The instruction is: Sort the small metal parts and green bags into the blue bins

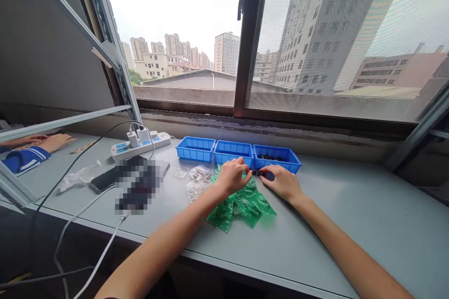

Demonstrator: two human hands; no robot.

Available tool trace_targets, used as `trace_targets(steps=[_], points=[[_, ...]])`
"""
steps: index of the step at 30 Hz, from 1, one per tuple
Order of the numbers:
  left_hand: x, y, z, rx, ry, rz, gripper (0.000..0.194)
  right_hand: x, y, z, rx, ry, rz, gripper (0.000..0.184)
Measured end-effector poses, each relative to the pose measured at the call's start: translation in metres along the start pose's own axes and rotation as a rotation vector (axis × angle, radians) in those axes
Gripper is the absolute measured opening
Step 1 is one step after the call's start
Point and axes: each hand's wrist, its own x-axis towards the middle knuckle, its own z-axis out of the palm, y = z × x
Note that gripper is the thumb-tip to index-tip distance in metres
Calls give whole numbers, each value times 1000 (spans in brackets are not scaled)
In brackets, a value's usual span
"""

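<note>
My left hand [232,176] is closed in a pinch above a heap of green plastic bags [242,205]; what its fingertips hold, if anything, is too small to make out. Just to its right, the thumb and fingers of my right hand [282,184] close on a small black part [259,174] above the table. Both hands are in front of three blue bins. The right bin [286,165] contains several small black pieces [270,157]. Clear plastic packets [198,182] lie beside the green bags, partly covered by them.
The middle bin [228,158] and left bin [194,153] stand in the same row. At left are a white power strip [154,143], a dark phone [105,181] and trailing cables [105,252]. Another person's hand [56,142] rests beyond the metal frame [121,72].
</note>
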Motion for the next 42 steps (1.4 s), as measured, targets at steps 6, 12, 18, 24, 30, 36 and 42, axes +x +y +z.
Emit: trace_targets(steps=[6, 12, 18, 24, 30, 36, 42], points=[[1, -3, -5, -26, -8, -69, 26, -1, -4, -1, 17, 0, 48, 13], [1, -3, -7, -52, 14, -108, 25, -1, -8, -3, 30, -3, 70, 12], [2, -4, -3, -66, -13, -67, 24, -1, -13, -7, 52, -10, 84, 12], [3, -9, -1, -81, -23, -51, 20, -1, -15, -7, 83, -38, 50, 14], [3, -9, -1, -92, -30, -64, 19, -3, -17, -6, 93, -58, 42, 17], [0, -3, 0, -130, -32, -100, 22, -6, -21, -5, 83, -61, 35, 20], [-1, 0, 0, -120, -16, -82, 20, -5, -15, -6, 102, 11, 48, 20]])
